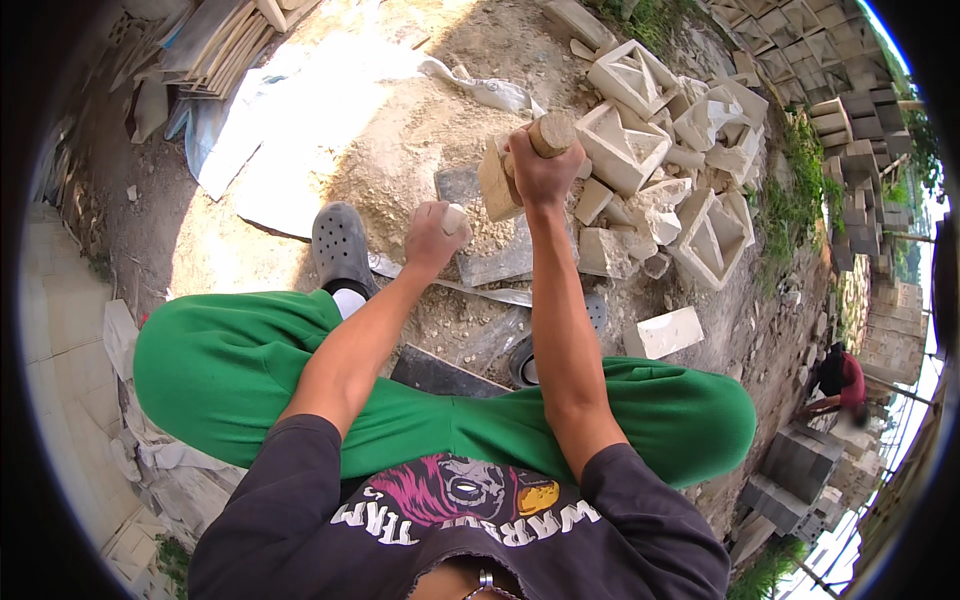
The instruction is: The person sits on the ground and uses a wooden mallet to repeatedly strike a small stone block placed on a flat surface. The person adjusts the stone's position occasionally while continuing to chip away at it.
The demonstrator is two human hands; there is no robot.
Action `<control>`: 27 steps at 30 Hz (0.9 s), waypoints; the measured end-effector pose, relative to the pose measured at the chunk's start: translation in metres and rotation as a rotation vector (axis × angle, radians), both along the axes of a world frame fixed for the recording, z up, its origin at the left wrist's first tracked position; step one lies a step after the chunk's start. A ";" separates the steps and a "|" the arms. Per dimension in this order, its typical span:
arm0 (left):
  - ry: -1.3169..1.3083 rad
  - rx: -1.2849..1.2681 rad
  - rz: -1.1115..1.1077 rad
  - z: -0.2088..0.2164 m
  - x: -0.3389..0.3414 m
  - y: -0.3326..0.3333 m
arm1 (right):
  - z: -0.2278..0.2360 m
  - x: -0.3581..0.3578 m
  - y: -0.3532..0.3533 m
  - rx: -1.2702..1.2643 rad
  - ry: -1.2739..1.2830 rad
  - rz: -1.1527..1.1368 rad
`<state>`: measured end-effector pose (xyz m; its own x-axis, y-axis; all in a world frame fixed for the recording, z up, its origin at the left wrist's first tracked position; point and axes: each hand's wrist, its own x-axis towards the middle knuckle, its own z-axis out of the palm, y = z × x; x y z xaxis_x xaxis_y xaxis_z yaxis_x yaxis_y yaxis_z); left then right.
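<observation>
My right hand is closed around what looks like a wooden mallet. The round end of its handle sticks up out of the fist, and a pale blocky part shows beside and below the fingers. Lower and to the left, my left hand is closed on a small pale lump, mostly hidden by the fingers. Both hands are over a heap of tan crumbs and a flat grey slab dusted with rubble. My feet, in grey clogs, stand on either side.
Several cast blocks with triangular openings lie piled with broken chunks at the right. A pale rectangular block rests near my right knee. Stacked boards stand at far left. Another person bends near grey blocks at far right.
</observation>
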<state>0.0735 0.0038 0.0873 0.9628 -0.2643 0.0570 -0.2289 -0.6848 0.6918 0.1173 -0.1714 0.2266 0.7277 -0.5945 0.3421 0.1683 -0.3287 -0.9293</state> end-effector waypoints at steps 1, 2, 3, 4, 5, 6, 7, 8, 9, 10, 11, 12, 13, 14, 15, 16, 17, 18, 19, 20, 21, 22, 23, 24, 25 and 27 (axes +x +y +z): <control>-0.006 0.010 -0.005 0.001 0.002 -0.002 | -0.008 0.001 0.001 -0.030 0.014 -0.020; -0.011 0.019 -0.010 0.002 0.003 -0.004 | -0.025 -0.002 0.004 -0.136 0.053 -0.015; 0.006 0.043 -0.019 0.003 0.004 -0.004 | -0.031 -0.003 0.009 -0.185 0.097 0.001; 0.023 0.067 -0.029 0.003 0.003 -0.005 | -0.035 -0.002 0.008 -0.164 0.103 0.013; 0.039 0.090 -0.039 0.003 0.003 -0.006 | -0.038 0.000 0.006 -0.144 0.110 0.024; 0.040 0.093 -0.046 0.004 0.002 -0.006 | -0.037 0.001 0.005 -0.120 0.115 0.014; 0.041 0.096 -0.054 0.004 0.002 -0.004 | -0.036 0.003 0.003 -0.097 0.119 0.002; 0.041 0.097 -0.063 0.005 0.003 -0.005 | -0.034 0.005 0.000 -0.074 0.123 -0.011; 0.017 0.090 -0.068 0.006 0.006 -0.005 | -0.029 0.008 -0.001 -0.055 0.096 -0.007; 0.005 0.087 -0.067 0.004 0.004 -0.003 | -0.023 0.008 -0.002 -0.031 0.081 0.004; -0.007 0.083 -0.065 0.002 0.002 -0.001 | -0.017 0.009 -0.004 -0.007 0.066 0.014; 0.014 0.093 -0.059 -0.003 -0.004 0.002 | -0.003 0.008 -0.001 -0.014 0.035 0.020; 0.023 0.097 -0.058 -0.003 -0.001 0.001 | 0.005 0.007 0.002 0.034 0.020 0.036; 0.032 0.101 -0.055 -0.003 -0.001 0.001 | 0.012 0.006 0.007 0.083 0.006 0.053; 0.045 0.098 -0.050 -0.001 -0.001 0.001 | 0.015 0.006 0.008 0.127 -0.012 0.063; 0.051 0.091 -0.052 0.002 0.000 -0.002 | 0.002 0.005 0.007 0.106 0.026 0.048; 0.058 0.085 -0.054 0.006 0.000 -0.004 | -0.014 0.000 0.009 0.022 0.055 0.040; 0.051 0.090 -0.065 0.005 0.000 -0.006 | -0.033 -0.005 0.013 -0.063 0.081 0.032; 0.042 0.100 -0.061 0.001 0.001 -0.004 | -0.036 -0.006 0.023 -0.144 0.105 0.039; 0.033 0.109 -0.058 -0.003 0.003 -0.002 | -0.038 -0.008 0.030 -0.088 0.081 0.072; 0.014 0.107 -0.065 -0.001 0.002 -0.003 | -0.040 -0.008 0.029 -0.059 0.096 0.069; -0.005 0.104 -0.072 0.001 0.001 -0.004 | -0.042 -0.008 0.029 -0.031 0.111 0.065; -0.025 0.101 -0.080 0.003 0.000 -0.005 | -0.043 -0.009 0.028 -0.003 0.125 0.061; -0.020 0.122 -0.083 0.004 0.000 -0.003 | -0.038 -0.010 0.027 0.019 0.107 0.122; -0.015 0.143 -0.086 0.005 0.000 -0.001 | -0.033 -0.011 0.026 0.119 0.051 0.169; -0.012 0.158 -0.097 0.005 -0.001 0.002 | -0.016 -0.014 0.027 0.320 -0.054 0.265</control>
